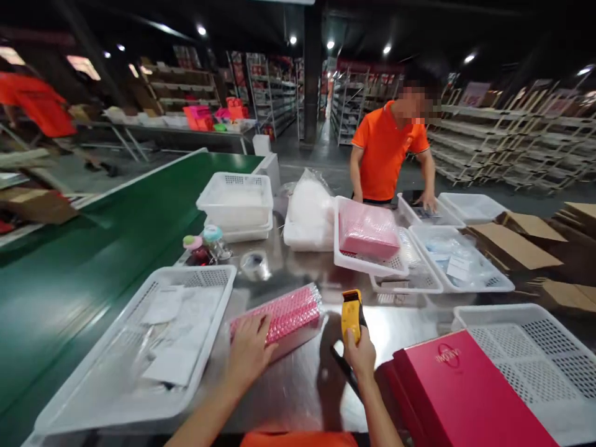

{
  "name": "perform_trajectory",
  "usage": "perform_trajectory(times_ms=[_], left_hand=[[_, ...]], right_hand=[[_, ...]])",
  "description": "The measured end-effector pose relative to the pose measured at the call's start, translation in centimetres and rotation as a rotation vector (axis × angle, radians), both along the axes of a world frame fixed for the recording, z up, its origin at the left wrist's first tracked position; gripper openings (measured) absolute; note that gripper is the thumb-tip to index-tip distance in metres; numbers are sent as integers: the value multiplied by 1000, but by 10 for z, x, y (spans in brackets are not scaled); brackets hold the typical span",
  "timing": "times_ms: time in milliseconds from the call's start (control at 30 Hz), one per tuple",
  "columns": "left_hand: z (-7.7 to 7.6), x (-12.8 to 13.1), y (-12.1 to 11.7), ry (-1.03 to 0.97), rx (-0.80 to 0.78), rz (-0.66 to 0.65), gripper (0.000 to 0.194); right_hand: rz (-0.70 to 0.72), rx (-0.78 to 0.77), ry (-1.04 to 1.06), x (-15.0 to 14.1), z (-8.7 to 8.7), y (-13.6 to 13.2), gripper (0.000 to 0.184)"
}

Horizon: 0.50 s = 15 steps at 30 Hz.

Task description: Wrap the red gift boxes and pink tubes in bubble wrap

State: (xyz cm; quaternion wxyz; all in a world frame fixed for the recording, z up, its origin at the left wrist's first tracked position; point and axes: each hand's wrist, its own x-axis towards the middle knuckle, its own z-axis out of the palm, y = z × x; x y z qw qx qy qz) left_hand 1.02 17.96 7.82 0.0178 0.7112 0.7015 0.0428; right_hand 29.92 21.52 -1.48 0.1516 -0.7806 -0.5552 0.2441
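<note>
My left hand is closed over the left part of a pink box in bubble wrap, which lies at a slant on the metal table. In my right hand is a yellow-and-black handheld scanner, raised just right of the wrapped box, its dark end pointing away from me. A dark, narrow thing shows beside that hand; I cannot make out what it is. At the lower right is a large crimson box with a printed logo.
A white basket with papers stands at left, beside the green conveyor belt. A tape roll and two small bottles lie beyond. Several white baskets line the back, one with a pink wrapped package. A person in orange works opposite.
</note>
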Motion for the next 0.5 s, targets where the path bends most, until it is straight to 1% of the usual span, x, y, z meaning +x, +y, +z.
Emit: perform_trajectory(times_ms=[67,133,167,233,300,367,433,500], left_hand=[[1,2,-2,-46,-1,-9,53],[2,4,-4,-70,-3,-9,53],[1,5,-4,-78,6,-7,52],[-1,7,-6,-82,46,-4,52],[-5,6,-8,-77,111,-11,49],[-12,5,-8,-74,190,-34,45],[-19,2,-8,-80,270,-71,42],[-26,-1,-8,-98,340,-106,40]], right_hand=[[-55,119,152,5,20,-35,53],[-134,254,380,9,49,-62,54],[-168,305,492,7,66,-71,56],[-185,344,666,-6,102,-80,58],[-156,325,781,-33,134,-75,59],[-98,279,855,-68,157,-59,59],[-50,266,891,-102,168,-37,58],[-11,255,879,-127,169,-15,57]])
